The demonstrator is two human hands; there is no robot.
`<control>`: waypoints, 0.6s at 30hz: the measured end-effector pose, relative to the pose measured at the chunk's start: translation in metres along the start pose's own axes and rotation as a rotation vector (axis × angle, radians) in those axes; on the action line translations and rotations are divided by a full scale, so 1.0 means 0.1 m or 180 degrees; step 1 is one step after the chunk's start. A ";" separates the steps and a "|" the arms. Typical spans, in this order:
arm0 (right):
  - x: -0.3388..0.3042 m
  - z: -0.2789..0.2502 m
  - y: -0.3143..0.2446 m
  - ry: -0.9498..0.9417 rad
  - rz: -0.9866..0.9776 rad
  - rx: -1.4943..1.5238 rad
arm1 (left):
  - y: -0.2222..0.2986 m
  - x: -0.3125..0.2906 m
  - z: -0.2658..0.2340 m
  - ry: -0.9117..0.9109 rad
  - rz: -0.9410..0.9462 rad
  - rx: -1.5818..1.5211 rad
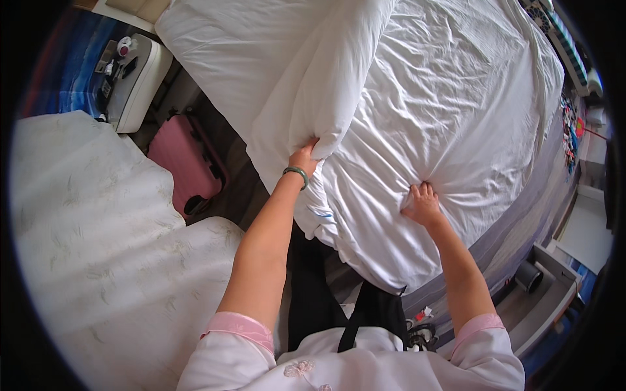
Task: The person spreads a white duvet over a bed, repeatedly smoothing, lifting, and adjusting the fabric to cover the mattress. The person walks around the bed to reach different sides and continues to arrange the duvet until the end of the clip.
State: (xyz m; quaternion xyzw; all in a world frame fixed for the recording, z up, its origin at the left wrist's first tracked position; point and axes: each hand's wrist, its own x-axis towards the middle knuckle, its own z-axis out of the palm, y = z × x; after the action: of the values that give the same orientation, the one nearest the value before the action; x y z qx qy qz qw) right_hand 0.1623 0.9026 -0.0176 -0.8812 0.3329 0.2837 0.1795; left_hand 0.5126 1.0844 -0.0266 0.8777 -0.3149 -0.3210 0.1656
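My left hand, with a green bangle at its wrist, is closed on the edge of a white duvet. The duvet lies in a thick fold across the bed's left part, and its cloth hides some of my fingertips. To the right, my right hand presses down on a wrinkled white bed sheet. Its fingers are somewhat spread, and creases in the cloth run out from under them. Near the bed's close corner, the sheet's edge hangs bunched below my left hand.
At left, a pale patterned cover drapes over another surface. A pink suitcase stands between it and the bed. Small items lie on a white bedside cabinet. A grey open drawer or tray sits at lower right, near cables on the floor.
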 end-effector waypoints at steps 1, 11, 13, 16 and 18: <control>-0.01 0.00 -0.01 0.0028 0.0080 0.0015 | 0.00 0.01 0.05 0.0016 0.0034 -0.0077; -0.38 0.55 -2.07 0.0861 0.0153 0.2004 | 0.09 -0.01 0.05 -0.0216 0.0048 -0.0347; -0.45 0.61 -2.69 0.0346 0.0799 0.2329 | 0.01 -0.03 0.02 -0.0095 0.0039 -0.0393; -0.51 0.65 -2.99 0.0664 0.1035 0.1877 | -0.03 -0.11 -0.08 0.0033 0.0128 -0.0437; -0.51 0.57 -2.89 0.0329 0.1133 0.1838 | 0.01 -0.16 -0.16 0.0034 0.0185 -0.0421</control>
State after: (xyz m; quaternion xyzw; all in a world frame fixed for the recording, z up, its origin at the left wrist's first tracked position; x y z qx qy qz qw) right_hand 0.3082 1.1622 0.0063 -0.7353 0.5566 0.1595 0.3521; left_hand 0.5131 1.0956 -0.0073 0.8570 -0.3175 -0.3315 0.2342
